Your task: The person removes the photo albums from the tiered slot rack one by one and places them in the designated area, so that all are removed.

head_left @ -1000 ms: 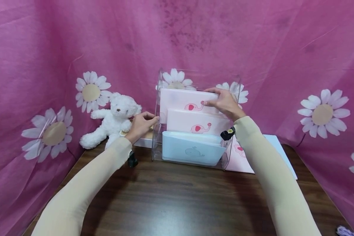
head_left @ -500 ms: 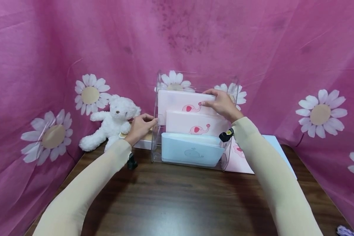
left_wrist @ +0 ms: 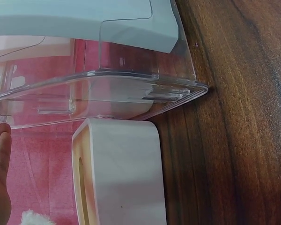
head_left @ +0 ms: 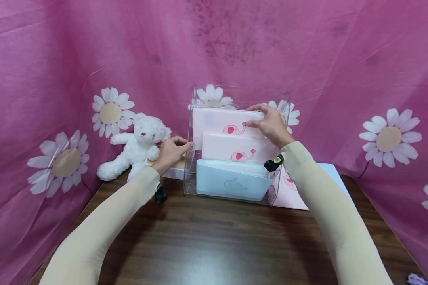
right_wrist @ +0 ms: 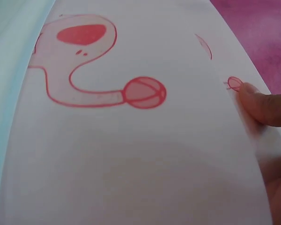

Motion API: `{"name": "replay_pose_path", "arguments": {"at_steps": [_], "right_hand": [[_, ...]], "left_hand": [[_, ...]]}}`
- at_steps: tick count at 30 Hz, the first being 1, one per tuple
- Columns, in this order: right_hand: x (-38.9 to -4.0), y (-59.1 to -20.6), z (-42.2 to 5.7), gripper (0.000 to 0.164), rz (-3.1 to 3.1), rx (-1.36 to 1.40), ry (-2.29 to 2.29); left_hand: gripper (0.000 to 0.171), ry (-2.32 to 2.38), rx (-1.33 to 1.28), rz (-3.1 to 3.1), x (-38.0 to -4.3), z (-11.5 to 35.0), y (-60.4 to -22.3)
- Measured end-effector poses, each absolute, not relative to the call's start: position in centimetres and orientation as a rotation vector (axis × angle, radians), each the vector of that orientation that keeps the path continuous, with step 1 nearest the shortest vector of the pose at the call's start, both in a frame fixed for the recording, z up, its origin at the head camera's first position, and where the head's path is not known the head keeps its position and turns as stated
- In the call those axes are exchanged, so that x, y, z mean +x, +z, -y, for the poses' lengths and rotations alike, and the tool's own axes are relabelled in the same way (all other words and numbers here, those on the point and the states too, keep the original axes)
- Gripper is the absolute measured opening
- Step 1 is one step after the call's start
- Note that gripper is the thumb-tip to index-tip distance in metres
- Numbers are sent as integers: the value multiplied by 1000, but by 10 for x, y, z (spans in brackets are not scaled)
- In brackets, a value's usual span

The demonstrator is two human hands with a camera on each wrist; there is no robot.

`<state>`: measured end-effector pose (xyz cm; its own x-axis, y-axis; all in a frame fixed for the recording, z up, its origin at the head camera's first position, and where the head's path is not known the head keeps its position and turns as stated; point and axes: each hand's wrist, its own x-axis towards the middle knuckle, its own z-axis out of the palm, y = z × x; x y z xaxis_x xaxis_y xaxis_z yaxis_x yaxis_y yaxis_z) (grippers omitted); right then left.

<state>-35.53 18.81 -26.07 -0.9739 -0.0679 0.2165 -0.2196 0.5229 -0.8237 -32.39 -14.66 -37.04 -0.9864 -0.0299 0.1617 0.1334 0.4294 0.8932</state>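
Note:
A clear plastic tiered rack [head_left: 190, 176] stands at the table's back. In its rear tier is a pale pink elephant-print booklet [head_left: 214, 118]. My right hand [head_left: 272, 126] pinches this booklet's top right corner, thumb [right_wrist: 262, 105] on the front and fingers behind. My left hand [head_left: 169, 153] holds the rack's left side edge between thumb and fingers. In the left wrist view, its fingertips [left_wrist: 1, 140] meet the rack's outer edge. A second pink elephant booklet [head_left: 217, 147] fills the middle tier, and pale blue whale-print booklets [head_left: 214, 182] lean in the front one.
A white plush bear [head_left: 133, 144] sits left of the rack. Between them is a white box [left_wrist: 126, 168] with a slotted wooden top, close against the rack's side. Right of the rack lie a pink booklet [head_left: 289, 198] and a light blue one [head_left: 333, 174], partly under my right arm.
The view shifts slightly and returns. Both hands keep their places on the rack and the rear pink booklet; nothing else visibly moves.

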Motion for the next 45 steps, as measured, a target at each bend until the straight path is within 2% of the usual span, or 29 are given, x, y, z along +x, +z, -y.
{"name": "replay_pose_path", "arguments": {"at_steps": [7, 14, 22, 27, 45], "right_hand": [[-352, -257, -188, 47, 2561, 176, 1462], [-352, -252, -187, 45, 2506, 174, 1532], [-351, -248, -186, 43, 2418, 226, 1583], [-348, -240, -190, 44, 2350, 218, 1600], [-336, -212, -203, 40, 1875, 239, 1940]], "left_hand": [[40, -1595, -95, 2532, -322, 145, -370], [37, -1582, -88, 2533, -323, 146, -370], [41, -1585, -87, 2539, -325, 149, -374], [37, -1588, -102, 2526, -325, 148, -374], [33, -1568, -95, 2519, -326, 147, -372]]}}
